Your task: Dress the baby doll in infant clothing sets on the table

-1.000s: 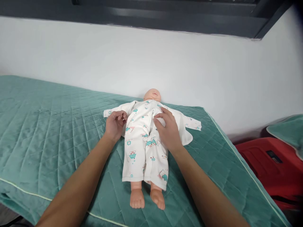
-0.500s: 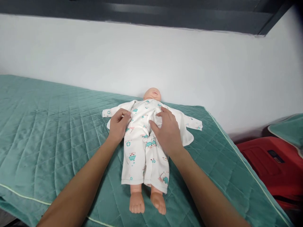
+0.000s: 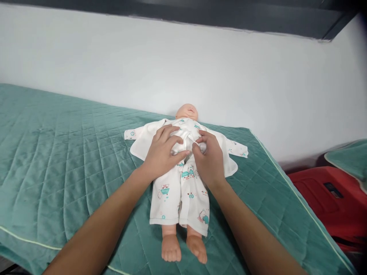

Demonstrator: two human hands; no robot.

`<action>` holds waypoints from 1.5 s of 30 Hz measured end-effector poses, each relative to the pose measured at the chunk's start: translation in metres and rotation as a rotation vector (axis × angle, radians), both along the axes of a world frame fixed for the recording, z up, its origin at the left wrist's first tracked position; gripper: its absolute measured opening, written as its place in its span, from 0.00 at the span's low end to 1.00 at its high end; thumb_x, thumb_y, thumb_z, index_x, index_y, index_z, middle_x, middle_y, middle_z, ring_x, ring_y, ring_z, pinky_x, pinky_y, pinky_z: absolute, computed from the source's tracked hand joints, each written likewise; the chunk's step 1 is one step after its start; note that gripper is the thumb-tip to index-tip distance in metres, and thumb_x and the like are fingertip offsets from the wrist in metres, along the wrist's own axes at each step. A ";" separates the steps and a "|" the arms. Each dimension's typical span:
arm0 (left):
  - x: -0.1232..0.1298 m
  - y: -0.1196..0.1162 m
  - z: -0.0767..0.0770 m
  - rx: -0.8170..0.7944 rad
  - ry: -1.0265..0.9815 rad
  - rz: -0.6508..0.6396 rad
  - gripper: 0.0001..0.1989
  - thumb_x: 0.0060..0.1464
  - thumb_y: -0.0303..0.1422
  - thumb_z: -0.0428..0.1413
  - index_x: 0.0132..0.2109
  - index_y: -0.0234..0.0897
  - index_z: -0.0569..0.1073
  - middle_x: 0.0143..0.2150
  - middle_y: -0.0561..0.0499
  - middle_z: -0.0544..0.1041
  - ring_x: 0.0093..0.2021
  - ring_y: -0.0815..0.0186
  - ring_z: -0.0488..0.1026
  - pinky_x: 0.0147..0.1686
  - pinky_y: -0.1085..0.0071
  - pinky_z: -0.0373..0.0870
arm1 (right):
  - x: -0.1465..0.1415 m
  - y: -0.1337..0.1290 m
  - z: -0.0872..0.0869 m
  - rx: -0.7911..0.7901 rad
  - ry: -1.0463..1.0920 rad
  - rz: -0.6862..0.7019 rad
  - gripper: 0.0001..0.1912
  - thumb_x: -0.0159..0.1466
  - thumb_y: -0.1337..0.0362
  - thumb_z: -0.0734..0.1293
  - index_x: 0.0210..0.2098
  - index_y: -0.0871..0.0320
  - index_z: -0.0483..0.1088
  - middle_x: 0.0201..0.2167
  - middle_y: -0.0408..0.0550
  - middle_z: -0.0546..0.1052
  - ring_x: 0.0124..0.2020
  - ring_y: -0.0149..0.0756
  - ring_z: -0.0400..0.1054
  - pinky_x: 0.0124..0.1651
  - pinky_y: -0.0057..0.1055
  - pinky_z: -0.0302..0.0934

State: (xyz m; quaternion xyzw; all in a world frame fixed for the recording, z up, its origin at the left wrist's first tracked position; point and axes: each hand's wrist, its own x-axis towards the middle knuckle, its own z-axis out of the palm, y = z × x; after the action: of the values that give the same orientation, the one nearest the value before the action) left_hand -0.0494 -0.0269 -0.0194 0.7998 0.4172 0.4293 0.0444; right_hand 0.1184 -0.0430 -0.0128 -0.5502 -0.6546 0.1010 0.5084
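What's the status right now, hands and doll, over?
Left hand flat on the doll's chest. Right hand pinching white fabric at the printed romper's front. Nothing blocking on the green quilt.

Dressed baby doll (image 3: 183, 168), supine on bed

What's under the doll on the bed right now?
The doll lies on its back on the green quilted bed cover. Both hands, left hand and right hand, cover its chest, so the garment's front closure is hidden.
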 end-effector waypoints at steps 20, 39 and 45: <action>0.005 0.000 -0.001 0.039 -0.045 0.009 0.05 0.54 0.24 0.55 0.34 0.40 0.67 0.57 0.47 0.73 0.63 0.56 0.63 0.61 0.55 0.63 | 0.004 -0.002 -0.010 0.100 -0.078 0.016 0.06 0.62 0.70 0.63 0.36 0.53 0.63 0.55 0.52 0.71 0.60 0.44 0.63 0.63 0.50 0.56; -0.039 -0.182 -0.046 -0.310 -0.114 0.009 0.14 0.57 0.26 0.51 0.51 0.41 0.68 0.51 0.46 0.72 0.53 0.58 0.69 0.52 0.59 0.69 | -0.006 -0.150 0.011 -0.167 -0.501 0.406 0.12 0.63 0.70 0.65 0.46 0.53 0.68 0.51 0.49 0.74 0.55 0.42 0.65 0.59 0.43 0.57; -0.030 -0.182 -0.053 -0.312 -0.101 0.104 0.06 0.58 0.25 0.48 0.41 0.39 0.67 0.40 0.48 0.73 0.43 0.59 0.69 0.44 0.61 0.68 | -0.028 -0.163 0.010 -0.198 -0.842 0.217 0.05 0.65 0.71 0.61 0.37 0.57 0.68 0.39 0.53 0.75 0.44 0.46 0.67 0.51 0.44 0.55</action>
State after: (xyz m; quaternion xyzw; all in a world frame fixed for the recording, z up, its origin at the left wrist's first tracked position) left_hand -0.0795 -0.2086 -0.0720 0.7380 0.5168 0.4007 0.1667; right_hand 0.0903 -0.2061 -0.0030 -0.5175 -0.8458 -0.0170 0.1288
